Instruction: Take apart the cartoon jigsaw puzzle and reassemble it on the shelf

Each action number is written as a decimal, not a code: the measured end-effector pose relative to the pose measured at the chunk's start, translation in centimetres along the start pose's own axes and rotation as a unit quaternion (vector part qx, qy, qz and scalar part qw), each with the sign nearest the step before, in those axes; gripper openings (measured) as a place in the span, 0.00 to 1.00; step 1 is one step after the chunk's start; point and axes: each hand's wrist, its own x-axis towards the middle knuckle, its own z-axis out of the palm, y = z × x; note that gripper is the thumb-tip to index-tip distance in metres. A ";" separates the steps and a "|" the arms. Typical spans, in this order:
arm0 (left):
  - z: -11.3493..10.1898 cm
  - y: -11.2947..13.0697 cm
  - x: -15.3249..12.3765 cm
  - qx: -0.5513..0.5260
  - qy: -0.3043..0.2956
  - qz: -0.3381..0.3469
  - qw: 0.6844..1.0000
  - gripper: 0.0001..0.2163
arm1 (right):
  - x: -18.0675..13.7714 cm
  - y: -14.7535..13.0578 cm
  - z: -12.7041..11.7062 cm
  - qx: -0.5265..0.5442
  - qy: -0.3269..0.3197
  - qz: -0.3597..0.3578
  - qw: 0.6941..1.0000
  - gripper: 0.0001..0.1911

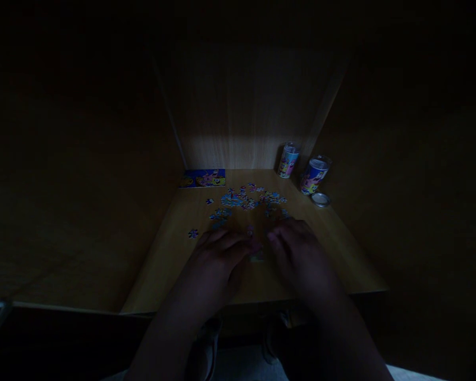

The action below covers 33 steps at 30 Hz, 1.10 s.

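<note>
The light is dim. My left hand (222, 253) is over the near middle of the wooden board (166, 264), its fingertips closed at a pinkish puzzle piece (256, 245). Just below those fingertips, a small joined bit of jigsaw puzzle (257, 257) lies flat, partly covered. My right hand (301, 251) hovers to the right of it with fingers curled in; whatever they hold is hidden in the dark. Beyond both hands spreads a loose cluster of small jigsaw pieces (249, 203). One single piece (193, 233) lies left of my left hand.
A cartoon picture sheet (204, 178) lies at the back left. Two cartoon-printed cans, one farther back (289, 160) and one nearer (314, 175), stand at the back right, with a round lid (320, 199) beside them. Wooden panels (241, 116) enclose the back and sides.
</note>
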 end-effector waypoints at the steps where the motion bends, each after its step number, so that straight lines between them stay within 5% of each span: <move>1: 0.0 -0.1 0.0 -0.004 -0.003 0.006 1.000 0.26 | 0.0 0.5 -0.3 -0.016 0.028 0.028 0.999 0.12; 7: 0.1 -0.4 0.0 -0.010 -0.012 0.031 0.999 0.21 | -0.5 4.0 -2.0 -0.127 0.105 0.129 0.978 0.16; 15: 0.3 -0.5 -0.1 -0.008 -0.013 0.014 1.000 0.25 | 0.0 2.4 -0.5 -0.073 0.010 0.009 0.997 0.11; 24: 0.2 -0.3 0.0 0.009 -0.010 0.013 1.000 0.26 | -0.7 1.8 0.1 -0.074 -0.086 -0.053 0.992 0.36; 33: 0.2 -0.5 0.0 0.012 -0.014 0.010 1.000 0.30 | -0.4 1.3 0.0 -0.048 -0.110 -0.079 0.990 0.28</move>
